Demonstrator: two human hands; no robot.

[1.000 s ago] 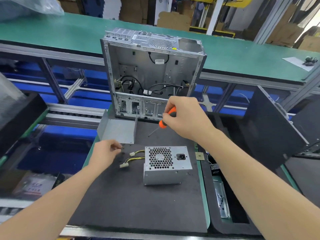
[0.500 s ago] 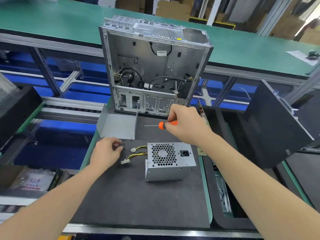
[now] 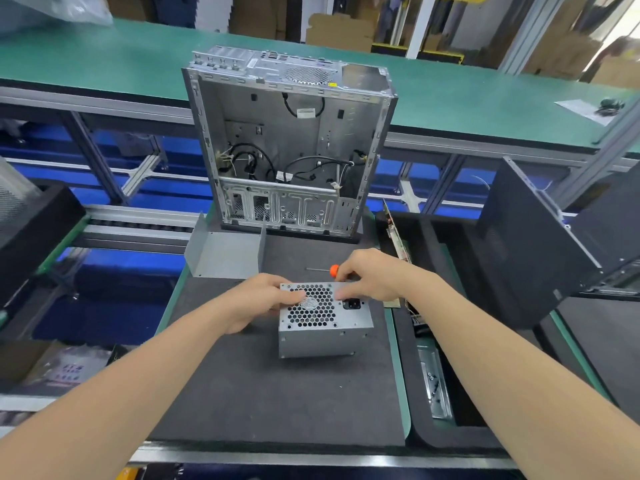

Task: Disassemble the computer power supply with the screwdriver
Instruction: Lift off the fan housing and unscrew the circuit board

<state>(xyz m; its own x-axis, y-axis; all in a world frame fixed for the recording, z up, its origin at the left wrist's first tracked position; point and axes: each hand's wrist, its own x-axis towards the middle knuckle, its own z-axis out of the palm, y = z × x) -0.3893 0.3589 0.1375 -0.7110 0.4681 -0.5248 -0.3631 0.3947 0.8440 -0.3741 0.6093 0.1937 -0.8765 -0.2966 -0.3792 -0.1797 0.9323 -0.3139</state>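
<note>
power supply (image 3: pixel 325 336): grey metal box on the black mat (image 3: pixel 277 393) right in front of you. The honeycomb fan grille and the black power socket face up. It is slightly tilted, with its near left corner off the mat.
left hand (image 3: pixel 259 299): you grip the power supply's left side, fingers curled over the top edge onto the grille and the thumb lower, against the side.
right hand (image 3: pixel 374 277): your fingers are closed round the screwdriver (image 3: pixel 334 270) handle, and the fingertips rest on the power supply's top far edge, just by the socket.
screwdriver: orange handle, mostly hidden in your right hand. The thin shaft points left, roughly level, just behind the power supply. Cannot tell if the tip touches anything.
computer case (image 3: pixel 277 133): stands upright at the far end of the mat, open side toward you, black cables loose inside, well apart from the power supply.
metal cover (image 3: pixel 221 254): bent grey sheet at the mat's far left corner, near the case foot.
circuit board (image 3: pixel 398 239): stands on edge at the mat's right side, behind your right hand.
side panel (image 3: pixel 526 244): dark and tilted, far right.
tray (image 3: pixel 426 441): black foam, right of the mat, with a metal strip (image 3: pixel 434 386) lying in it.
green desk (image 3: pixel 104 53): runs behind the case.
</note>
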